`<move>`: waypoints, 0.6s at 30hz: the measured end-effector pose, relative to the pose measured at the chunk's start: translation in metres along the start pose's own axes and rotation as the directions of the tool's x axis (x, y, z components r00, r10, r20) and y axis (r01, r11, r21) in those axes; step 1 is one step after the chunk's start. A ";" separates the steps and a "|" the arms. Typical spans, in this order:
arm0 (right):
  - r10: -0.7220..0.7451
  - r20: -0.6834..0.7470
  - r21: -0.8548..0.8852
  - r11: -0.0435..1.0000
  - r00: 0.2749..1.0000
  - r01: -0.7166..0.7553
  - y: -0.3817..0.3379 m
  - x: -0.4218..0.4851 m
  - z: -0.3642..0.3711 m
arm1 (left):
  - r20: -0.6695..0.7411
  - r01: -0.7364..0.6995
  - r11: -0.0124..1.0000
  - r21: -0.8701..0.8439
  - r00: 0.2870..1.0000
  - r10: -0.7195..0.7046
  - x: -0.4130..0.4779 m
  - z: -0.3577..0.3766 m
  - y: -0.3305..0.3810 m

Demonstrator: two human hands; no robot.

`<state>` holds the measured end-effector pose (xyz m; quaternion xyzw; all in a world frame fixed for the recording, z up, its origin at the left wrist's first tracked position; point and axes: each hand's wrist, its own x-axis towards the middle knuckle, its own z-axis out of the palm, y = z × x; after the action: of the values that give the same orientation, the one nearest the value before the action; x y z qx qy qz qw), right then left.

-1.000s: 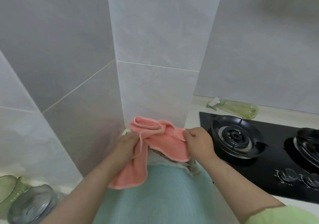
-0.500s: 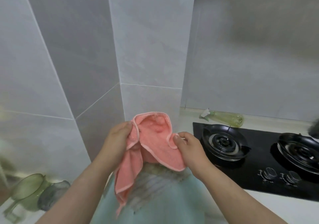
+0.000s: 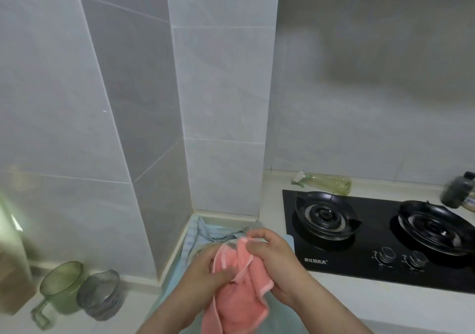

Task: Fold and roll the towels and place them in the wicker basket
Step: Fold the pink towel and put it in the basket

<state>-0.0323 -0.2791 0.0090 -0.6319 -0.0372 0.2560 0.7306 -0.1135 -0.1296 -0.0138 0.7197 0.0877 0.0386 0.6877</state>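
Far left, blurred: a brown block against the wall. Next to it a green see-through cup with a handle and a grey cup, just beside each other on the pale surface. In the tiled corner a light blue towel lies spread on the surface, rumpled at its far end. Left hand is clenched round the pink towel, thumb across the front, gripping the bunched upper part. The towel is off the surface, held above the blue one, its lower end hanging loose between the forearms. Right hand pinches the towel's piped edge near the top, fingers curled (both hands grasping the same towel, close together). Right of the hands sits a black two-burner gas stove, with two knobs at the front. Behind it a yellow-green spray bottle lies on its side by the wall. Far right a dark jar, blurred, stands at the stove's back corner.
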 end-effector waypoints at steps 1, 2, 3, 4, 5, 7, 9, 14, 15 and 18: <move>0.014 -0.007 0.010 1.000 1.000 -0.014 0.005 -0.001 -0.003 | -0.022 0.002 0.997 0.080 1.000 0.000 -0.001 -0.003 -0.009; 0.029 -0.017 0.018 0.999 0.999 -0.029 0.012 0.000 -0.007 | -0.057 0.008 0.992 0.128 0.998 0.000 -0.003 -0.009 -0.021; 0.047 -0.022 0.026 0.999 0.999 -0.046 0.020 0.000 -0.010 | -0.090 0.027 0.986 0.165 0.996 -0.012 0.000 -0.013 -0.033; 0.062 -0.027 0.040 0.997 0.998 -0.061 0.029 0.001 -0.013 | -0.099 0.027 0.980 0.198 0.995 -0.007 0.000 -0.018 -0.044; 0.074 -0.032 0.058 0.996 0.997 -0.072 0.039 0.002 -0.015 | -0.102 0.037 0.968 0.247 0.995 -0.012 0.000 -0.022 -0.053; 0.099 -0.023 0.147 0.985 0.995 -0.095 0.061 0.004 -0.018 | -0.117 0.068 0.958 0.277 0.992 -0.036 0.002 -0.025 -0.079; 0.135 0.013 0.285 0.949 0.991 -0.133 0.083 0.010 -0.022 | -0.170 0.113 0.976 0.188 0.982 -0.081 0.001 -0.026 -0.098; 0.054 0.034 0.131 0.990 0.998 -0.058 0.136 0.012 -0.036 | -0.175 0.120 0.992 0.042 0.978 -0.110 -0.003 -0.031 -0.146; 0.005 0.031 0.053 0.999 1.000 -0.007 0.144 0.010 -0.038 | -0.191 0.044 0.982 0.186 0.982 -0.007 -0.005 -0.034 -0.154; -0.113 -0.033 -0.093 0.990 0.993 0.110 0.165 0.007 -0.044 | 0.044 -0.298 0.675 0.675 0.929 0.366 -0.008 -0.046 -0.179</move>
<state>-0.0634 -0.3044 -0.1572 -0.6663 -0.0702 0.2007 0.7148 -0.1429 -0.0785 -0.1893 0.9192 -0.0040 0.1630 0.3586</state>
